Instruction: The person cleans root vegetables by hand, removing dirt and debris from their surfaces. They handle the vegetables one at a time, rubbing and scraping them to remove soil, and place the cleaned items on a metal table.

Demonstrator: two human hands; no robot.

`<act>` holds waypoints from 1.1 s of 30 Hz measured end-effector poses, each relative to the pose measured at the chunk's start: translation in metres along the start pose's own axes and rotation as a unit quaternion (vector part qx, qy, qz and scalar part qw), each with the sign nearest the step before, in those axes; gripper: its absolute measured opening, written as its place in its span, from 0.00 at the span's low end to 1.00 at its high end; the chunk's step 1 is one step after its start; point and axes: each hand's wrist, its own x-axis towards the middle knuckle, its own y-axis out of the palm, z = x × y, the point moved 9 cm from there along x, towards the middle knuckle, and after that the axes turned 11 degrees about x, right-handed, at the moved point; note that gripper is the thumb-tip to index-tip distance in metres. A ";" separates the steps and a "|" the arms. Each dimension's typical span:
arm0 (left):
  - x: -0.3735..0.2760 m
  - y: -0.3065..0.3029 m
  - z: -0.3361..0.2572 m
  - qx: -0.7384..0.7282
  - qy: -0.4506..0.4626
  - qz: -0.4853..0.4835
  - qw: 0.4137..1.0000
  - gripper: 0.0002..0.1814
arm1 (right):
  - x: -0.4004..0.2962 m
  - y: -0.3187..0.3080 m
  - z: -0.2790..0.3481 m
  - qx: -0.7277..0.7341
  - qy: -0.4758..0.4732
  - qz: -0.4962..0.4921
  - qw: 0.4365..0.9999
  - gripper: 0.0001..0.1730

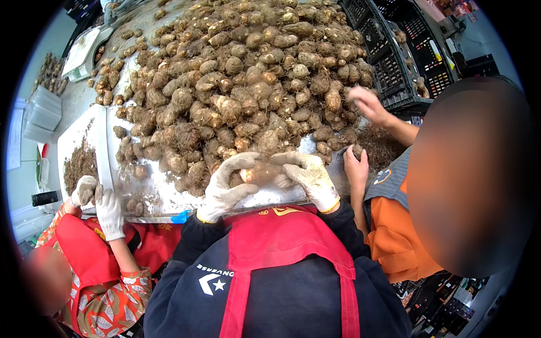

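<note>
A brown taro corm (263, 173) with a pale cut end is between my hands, slightly blurred, near the table's front edge. My right hand (312, 176), in a whitish knit glove, grips its right end with thumb and fingers. My left hand (226, 186), gloved alike, has thumb and fingers spread wide around the corm's left end; no firm contact shows there. Just beyond both hands rises a large heap of hairy, soil-covered taro corms (230, 107).
Dark plastic crates (386, 55) stand at the back right, a scale (84, 50) at the back left. A gloved co-worker's hands (99, 203) work at left, another's bare hands (359, 164) at right. Root debris (382, 145) lies by the right-hand co-worker.
</note>
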 end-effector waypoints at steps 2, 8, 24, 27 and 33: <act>0.000 -0.001 0.005 0.013 -0.004 0.000 1.000 0.25 | 0.000 -0.001 -0.001 -0.026 0.026 -0.034 0.999 0.24; 0.010 0.013 -0.012 0.106 0.018 0.049 0.993 0.26 | 0.001 0.014 0.017 -0.224 -0.057 -0.003 0.973 0.24; 0.017 -0.005 -0.010 -0.006 -0.056 -0.047 0.997 0.29 | -0.001 -0.010 0.005 0.007 -0.010 -0.078 0.997 0.21; 0.015 -0.004 -0.006 -0.003 -0.099 -0.061 0.993 0.30 | 0.001 -0.004 0.013 -0.078 -0.070 -0.060 0.993 0.23; 0.012 0.007 -0.001 -0.101 -0.144 -0.050 0.983 0.30 | -0.008 0.019 0.033 -0.198 -0.124 -0.084 0.969 0.24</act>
